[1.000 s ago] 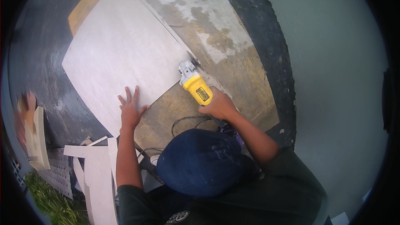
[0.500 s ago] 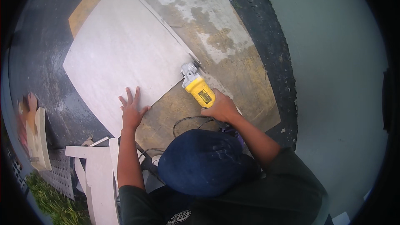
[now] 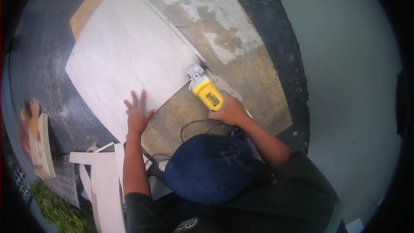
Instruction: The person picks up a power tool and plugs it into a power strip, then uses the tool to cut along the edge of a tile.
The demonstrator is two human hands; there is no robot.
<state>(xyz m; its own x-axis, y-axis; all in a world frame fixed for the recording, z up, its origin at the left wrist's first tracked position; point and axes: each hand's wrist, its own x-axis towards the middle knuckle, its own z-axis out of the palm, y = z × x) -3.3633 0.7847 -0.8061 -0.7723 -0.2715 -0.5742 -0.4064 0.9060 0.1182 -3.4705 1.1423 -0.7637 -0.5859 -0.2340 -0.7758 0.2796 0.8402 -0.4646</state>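
A large off-white tile [image 3: 129,56] lies flat, with a narrow strip [image 3: 161,15] along its right edge. My left hand [image 3: 137,116] rests on the tile's near edge, palm down with fingers spread. My right hand [image 3: 229,110] is wrapped round the yellow body of an angle grinder [image 3: 207,92]. The grinder's grey head is over the tile's near right corner. Its dark disc [image 3: 202,61] meets the tile's right edge there; how deep it sits cannot be seen.
Under the tile is a stained, worn board [image 3: 263,77] on dark ground. A black cord [image 3: 185,125] loops near a dark blue rounded cloth shape [image 3: 211,168]. Off-white offcuts [image 3: 105,185] lie at lower left, beside a grey perforated panel [image 3: 62,183] and green plants [image 3: 60,207].
The whole view shifts very slightly. Both hands, the angle grinder and the tile keep almost the same places relative to one another.
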